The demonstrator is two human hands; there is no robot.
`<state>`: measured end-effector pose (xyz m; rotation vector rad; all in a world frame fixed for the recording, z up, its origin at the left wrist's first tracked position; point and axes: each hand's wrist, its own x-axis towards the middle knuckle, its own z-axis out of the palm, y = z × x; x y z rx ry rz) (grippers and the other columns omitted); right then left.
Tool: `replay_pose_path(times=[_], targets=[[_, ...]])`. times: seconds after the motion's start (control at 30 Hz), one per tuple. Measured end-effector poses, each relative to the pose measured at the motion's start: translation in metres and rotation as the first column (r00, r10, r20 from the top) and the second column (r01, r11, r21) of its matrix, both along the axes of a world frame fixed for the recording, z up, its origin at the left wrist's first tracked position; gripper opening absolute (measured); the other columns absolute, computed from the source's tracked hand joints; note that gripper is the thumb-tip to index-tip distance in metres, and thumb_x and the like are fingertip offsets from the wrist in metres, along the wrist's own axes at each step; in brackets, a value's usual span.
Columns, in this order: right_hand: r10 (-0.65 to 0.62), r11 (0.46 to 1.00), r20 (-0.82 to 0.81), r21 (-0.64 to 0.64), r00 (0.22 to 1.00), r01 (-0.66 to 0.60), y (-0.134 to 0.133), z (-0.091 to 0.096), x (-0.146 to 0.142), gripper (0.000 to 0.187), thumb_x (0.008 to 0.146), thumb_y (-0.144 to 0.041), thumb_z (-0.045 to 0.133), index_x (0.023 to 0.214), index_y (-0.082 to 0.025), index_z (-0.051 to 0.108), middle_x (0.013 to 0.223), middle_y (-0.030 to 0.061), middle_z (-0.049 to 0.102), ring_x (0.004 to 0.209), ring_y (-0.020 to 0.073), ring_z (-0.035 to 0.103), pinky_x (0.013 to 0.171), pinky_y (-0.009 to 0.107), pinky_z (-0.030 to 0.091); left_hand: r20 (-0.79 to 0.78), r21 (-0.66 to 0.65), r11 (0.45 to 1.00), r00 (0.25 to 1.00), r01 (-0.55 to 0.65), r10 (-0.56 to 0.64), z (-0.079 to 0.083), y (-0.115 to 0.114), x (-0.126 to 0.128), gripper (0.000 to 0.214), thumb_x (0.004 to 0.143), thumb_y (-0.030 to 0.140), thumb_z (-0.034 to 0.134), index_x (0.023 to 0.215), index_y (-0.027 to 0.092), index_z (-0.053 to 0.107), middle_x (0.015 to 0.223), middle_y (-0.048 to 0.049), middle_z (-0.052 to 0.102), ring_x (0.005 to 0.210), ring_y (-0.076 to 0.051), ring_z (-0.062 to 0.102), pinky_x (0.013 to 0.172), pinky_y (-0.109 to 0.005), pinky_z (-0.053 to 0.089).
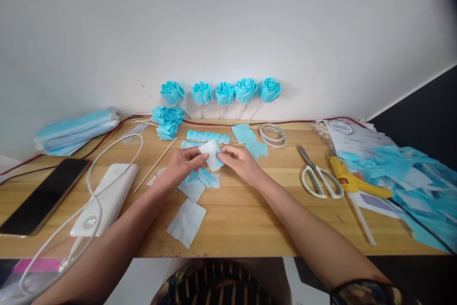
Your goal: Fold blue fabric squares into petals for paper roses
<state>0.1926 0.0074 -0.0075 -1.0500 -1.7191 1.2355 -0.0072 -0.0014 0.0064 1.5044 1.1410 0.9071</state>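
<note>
The left hand and right hand pinch a small fabric piece between them, one at either side, above the worktop. Its white face shows, flat and plain, with a light-blue strip along the side by the right hand; whether that strip is a fold or a second layer I cannot tell. The ends of the fingers behind the piece are hidden. Just below the hands, overlapping blue and white scraps lie partly covered by the left hand, so their number is unclear. Just beyond the hands, a row of folded blue pieces blurs together. Well to the right of the right hand, a blue fabric heap is cut off by the picture's edge.
</note>
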Motion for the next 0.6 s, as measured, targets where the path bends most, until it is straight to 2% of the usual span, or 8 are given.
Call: replay_pose_path(times=[0.07,0.2,0.33,0.5,0.6], targets=[[0.019,1.0,-0.029,-0.023,0.999,-0.02,0.0,0.001,0.002,0.029,0.088,-0.042,0.057,0.072,-0.018,0.059,0.071,-0.0028,0.054,0.069,0.0126,0.048,0.066,0.026,0.036,-0.01,-0.012,1.0,1.0,-0.018,0.018,0.001,-0.001,0.002,0.037,0.076,0.048,0.067,0.06,0.015,0.06,0.055,0.0018,0.054,0.054,-0.011,0.045,0.055,-0.024,0.034],[0.064,0.996,-0.15,-0.052,0.987,-0.072,-0.003,0.005,0.005,0.03,0.094,-0.047,0.052,0.093,-0.021,0.067,0.092,0.0006,0.066,0.088,0.017,0.057,0.081,0.029,0.043,-0.062,0.018,0.999,0.997,-0.033,0.034,-0.003,-0.002,0.005,0.037,0.075,0.047,0.064,0.058,0.015,0.059,0.054,0.0027,0.05,0.053,-0.01,0.04,0.053,-0.023,0.029],[0.105,0.979,-0.266,-0.144,0.958,-0.147,-0.004,0.003,0.002,0.034,0.086,-0.043,0.064,0.113,-0.023,0.064,0.104,0.0031,0.069,0.1,0.021,0.062,0.087,0.032,0.047,-0.1,0.024,0.999,0.995,0.022,-0.019,-0.005,-0.003,0.006,0.037,0.075,0.049,0.062,0.062,0.015,0.061,0.056,0.0024,0.05,0.053,-0.01,0.039,0.051,-0.023,0.028],[-0.032,0.977,-0.309,-0.209,0.951,-0.035,-0.001,-0.007,-0.001,0.043,0.076,-0.036,0.072,0.116,-0.021,0.064,0.101,0.0038,0.074,0.095,0.0216,0.067,0.086,0.034,0.051,-0.179,0.062,0.998,0.983,-0.017,0.028,-0.003,-0.003,0.004,0.036,0.076,0.048,0.06,0.063,0.014,0.064,0.054,0.0031,0.046,0.051,-0.009,0.035,0.048,-0.023,0.025],[-0.067,0.984,-0.267,-0.176,0.961,0.02,-0.001,-0.006,0.0,0.039,0.077,-0.035,0.07,0.113,-0.02,0.067,0.104,0.0043,0.074,0.096,0.0216,0.067,0.086,0.035,0.051,-0.128,0.066,0.996,0.989,-0.065,0.073,-0.004,-0.002,0.003,0.036,0.079,0.047,0.059,0.063,0.015,0.063,0.055,0.0017,0.051,0.051,-0.01,0.04,0.049,-0.023,0.03]])
